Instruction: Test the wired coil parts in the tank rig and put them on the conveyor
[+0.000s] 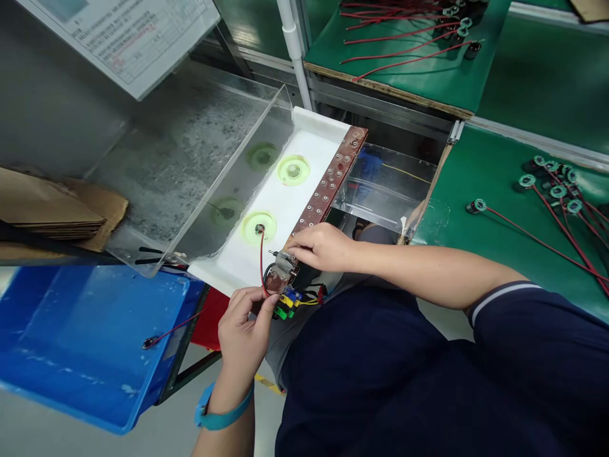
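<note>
A small round part point(259, 228) with a red wire point(261, 260) sits in the nearer pale-green ring point(246, 236) on the white fixture plate point(228, 274). My left hand point(245, 324) pinches the wire's free end beside colored terminals point(287, 303) at the end of the brown strip. My right hand point(326, 247) is closed, thumb and fingertips against a small grey block point(284, 262) with a metal pin, on the brown strip point(328, 181). Whether it also holds something small is hidden. A second pale-green ring point(280, 170) lies farther along the plate.
A clear acrylic screen point(228, 158) stands along the plate's far side. At lower left, a blue bin point(85, 336) holds one wired part point(150, 343). Several black parts with red wires point(527, 182) lie on the green table point(499, 266); more rest on the upper shelf point(404, 89).
</note>
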Demonstrator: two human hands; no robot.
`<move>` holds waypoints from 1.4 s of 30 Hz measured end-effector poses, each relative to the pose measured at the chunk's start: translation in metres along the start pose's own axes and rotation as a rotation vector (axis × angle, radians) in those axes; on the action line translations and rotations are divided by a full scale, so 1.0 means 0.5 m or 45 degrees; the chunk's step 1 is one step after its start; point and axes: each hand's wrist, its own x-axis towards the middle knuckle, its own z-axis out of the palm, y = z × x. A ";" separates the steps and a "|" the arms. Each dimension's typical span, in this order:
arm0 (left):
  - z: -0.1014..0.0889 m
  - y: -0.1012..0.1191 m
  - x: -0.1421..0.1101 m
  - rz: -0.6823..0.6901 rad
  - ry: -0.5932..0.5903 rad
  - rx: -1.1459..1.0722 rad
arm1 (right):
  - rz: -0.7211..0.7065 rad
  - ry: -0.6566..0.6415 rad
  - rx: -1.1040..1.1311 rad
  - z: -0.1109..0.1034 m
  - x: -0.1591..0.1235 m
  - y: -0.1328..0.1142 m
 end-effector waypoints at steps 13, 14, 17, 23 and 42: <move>0.031 -0.005 -0.014 0.158 0.192 0.066 | 0.018 0.122 -0.067 0.010 0.017 0.042; 0.033 -0.006 -0.015 0.147 0.201 0.057 | 0.023 0.121 -0.063 0.010 0.017 0.042; 0.035 -0.009 -0.015 0.161 0.206 0.077 | 0.037 0.113 -0.056 0.010 0.019 0.042; 0.028 -0.020 -0.018 0.247 0.184 0.180 | 0.034 0.084 -0.058 0.008 0.020 0.039; 0.030 -0.009 -0.021 0.344 0.184 0.296 | 0.087 0.024 -0.088 0.007 0.022 0.034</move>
